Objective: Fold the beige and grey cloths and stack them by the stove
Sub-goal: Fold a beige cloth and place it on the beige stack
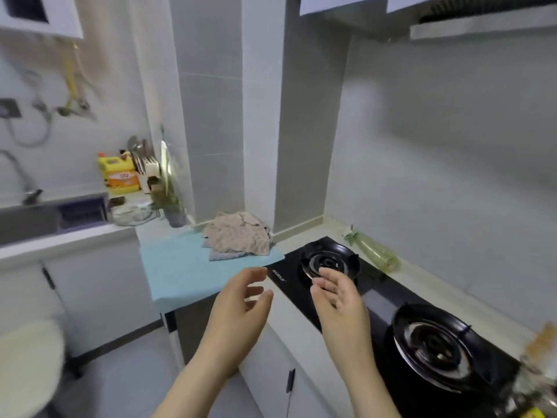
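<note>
A crumpled beige cloth (239, 233) lies in a heap at the back of the counter, against the tiled pillar. Under its front edge a grey cloth (224, 255) pokes out. Both rest on a light blue mat (177, 273) spread over the counter, just left of the black gas stove (376, 300). My left hand (238, 309) hovers in front of the mat's near corner with relaxed fingers, holding nothing. My right hand (337, 300) hangs over the stove's front edge near the left burner (330, 262), fingers loosely bent and empty. Neither hand touches the cloths.
A green bottle (376, 251) lies behind the stove by the wall. A sink (27, 218), a yellow detergent jug (119, 176), a dish rack and a small plant (171, 203) stand at the left. A pale round stool (27, 366) is at the lower left.
</note>
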Action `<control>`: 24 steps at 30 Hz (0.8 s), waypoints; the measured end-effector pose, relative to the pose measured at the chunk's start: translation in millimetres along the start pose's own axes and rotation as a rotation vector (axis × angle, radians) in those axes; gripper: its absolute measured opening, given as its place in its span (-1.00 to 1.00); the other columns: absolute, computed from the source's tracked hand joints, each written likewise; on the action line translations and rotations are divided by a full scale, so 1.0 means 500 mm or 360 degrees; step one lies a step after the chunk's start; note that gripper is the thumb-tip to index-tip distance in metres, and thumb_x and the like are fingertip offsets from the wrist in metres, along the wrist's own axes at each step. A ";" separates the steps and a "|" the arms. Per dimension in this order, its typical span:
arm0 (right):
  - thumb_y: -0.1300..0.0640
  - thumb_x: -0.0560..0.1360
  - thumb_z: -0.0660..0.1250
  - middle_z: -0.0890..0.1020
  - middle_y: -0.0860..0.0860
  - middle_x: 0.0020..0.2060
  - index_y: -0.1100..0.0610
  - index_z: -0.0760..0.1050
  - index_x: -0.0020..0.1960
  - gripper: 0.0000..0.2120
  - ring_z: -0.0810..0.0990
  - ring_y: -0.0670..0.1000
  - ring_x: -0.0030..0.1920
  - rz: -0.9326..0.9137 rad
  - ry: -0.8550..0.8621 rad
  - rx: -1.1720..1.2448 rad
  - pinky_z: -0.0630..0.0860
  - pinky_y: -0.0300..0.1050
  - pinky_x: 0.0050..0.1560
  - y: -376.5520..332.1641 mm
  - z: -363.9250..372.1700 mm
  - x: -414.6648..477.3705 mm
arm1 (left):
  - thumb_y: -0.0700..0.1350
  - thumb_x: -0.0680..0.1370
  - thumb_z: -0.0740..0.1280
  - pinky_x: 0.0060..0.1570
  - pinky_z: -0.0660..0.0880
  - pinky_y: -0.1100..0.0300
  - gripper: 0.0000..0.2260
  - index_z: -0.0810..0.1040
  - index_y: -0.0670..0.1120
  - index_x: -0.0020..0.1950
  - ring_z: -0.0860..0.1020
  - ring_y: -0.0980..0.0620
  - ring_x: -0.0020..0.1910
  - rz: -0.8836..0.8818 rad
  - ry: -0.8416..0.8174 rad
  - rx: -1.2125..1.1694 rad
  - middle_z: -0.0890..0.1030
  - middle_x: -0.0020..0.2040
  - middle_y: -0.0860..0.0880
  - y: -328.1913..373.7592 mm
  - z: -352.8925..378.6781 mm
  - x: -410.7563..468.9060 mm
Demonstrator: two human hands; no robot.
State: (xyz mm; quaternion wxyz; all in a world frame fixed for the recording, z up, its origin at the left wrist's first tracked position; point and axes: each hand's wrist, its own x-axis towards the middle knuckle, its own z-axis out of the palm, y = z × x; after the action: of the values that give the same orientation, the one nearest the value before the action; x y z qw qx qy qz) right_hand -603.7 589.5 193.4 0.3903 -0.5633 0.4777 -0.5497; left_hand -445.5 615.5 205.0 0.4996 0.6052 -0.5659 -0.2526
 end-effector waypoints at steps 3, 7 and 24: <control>0.19 0.55 0.33 0.60 -0.14 0.02 -0.08 0.46 0.16 -0.75 0.58 -0.24 0.00 -0.0012 -0.0078 -0.0022 0.48 -0.47 -0.08 -0.006 0.103 0.024 | -0.10 0.55 0.29 -0.14 0.40 0.49 -0.77 0.48 0.15 0.17 0.52 0.30 0.05 -0.0044 0.0052 0.0019 0.52 0.15 0.24 -0.047 -0.080 0.032; 0.22 0.54 0.32 0.60 -0.12 0.01 -0.11 0.46 0.09 -0.75 0.59 -0.18 0.02 -0.0001 -0.0169 -0.0021 0.49 -0.41 -0.10 0.004 0.232 0.085 | -0.11 0.56 0.29 -0.15 0.42 0.52 -0.77 0.48 0.11 0.19 0.52 0.30 0.05 -0.0080 0.0129 0.0044 0.52 0.17 0.21 -0.114 -0.165 0.103; 0.22 0.54 0.30 0.60 -0.15 -0.01 -0.03 0.50 0.13 -0.77 0.58 -0.20 0.00 0.0110 -0.0240 -0.0101 0.45 -0.40 -0.12 0.071 0.674 0.389 | -0.09 0.56 0.27 -0.15 0.50 0.26 -0.77 0.49 0.14 0.19 0.52 0.25 0.06 -0.0264 0.0216 0.0054 0.52 0.13 0.18 -0.346 -0.424 0.496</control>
State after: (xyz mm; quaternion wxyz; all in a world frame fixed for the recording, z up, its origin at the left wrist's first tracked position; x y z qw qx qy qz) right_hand -285.1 364.0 176.3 0.4257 -0.5985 0.4833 -0.4765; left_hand -128.5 426.3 194.7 0.5039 0.6741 -0.4830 -0.2418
